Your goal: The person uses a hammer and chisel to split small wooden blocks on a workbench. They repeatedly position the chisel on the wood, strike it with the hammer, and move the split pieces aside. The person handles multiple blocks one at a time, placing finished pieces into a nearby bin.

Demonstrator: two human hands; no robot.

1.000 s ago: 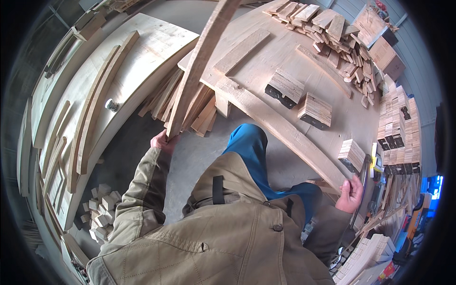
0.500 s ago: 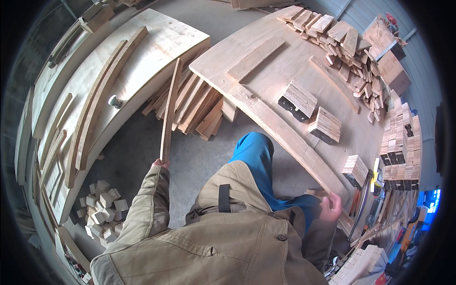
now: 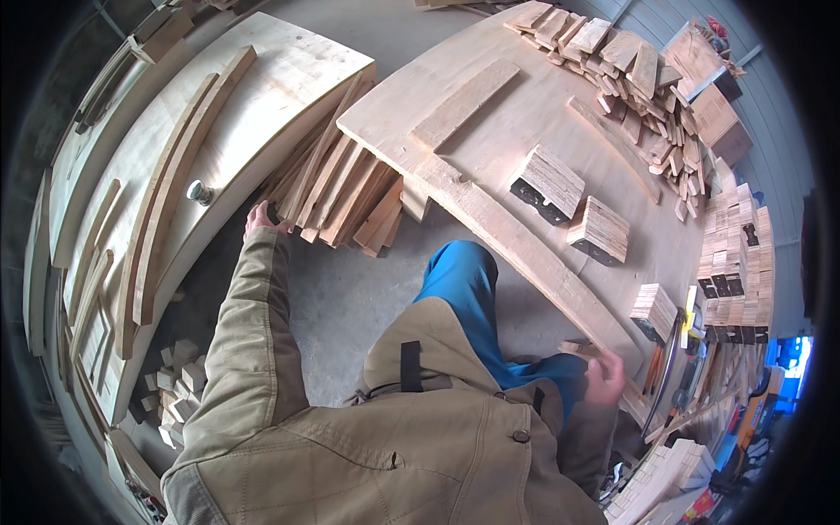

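Observation:
My left hand [image 3: 265, 219] is stretched out at the near ends of a stack of long wooden boards [image 3: 350, 197] between the two benches. Its fingers look apart, and a narrow wooden strip [image 3: 317, 153] lies on the stack just beyond them. Close to the right bench's near corner, my right hand [image 3: 604, 378] is raised with loosely bent fingers, apart and with nothing seen in them. A long thick board [image 3: 534, 249] runs along that bench's near edge. Two bundles of wood blocks with dark ends, one bundle [image 3: 548, 182] beside another bundle [image 3: 598, 229], sit behind it.
The left bench [image 3: 289, 66] carries long curved strips [image 3: 188, 166] and a small metal-topped jar [image 3: 199, 192]. Offcuts [image 3: 626, 79] are heaped at the right bench's far side, with stacked blocks [image 3: 735, 254] nearer. Small blocks [image 3: 182, 381] lie on the floor at left.
My left hand has moved forward and left to the board stack. The wooden strip it held upright now lies on the stack. My right hand has barely moved.

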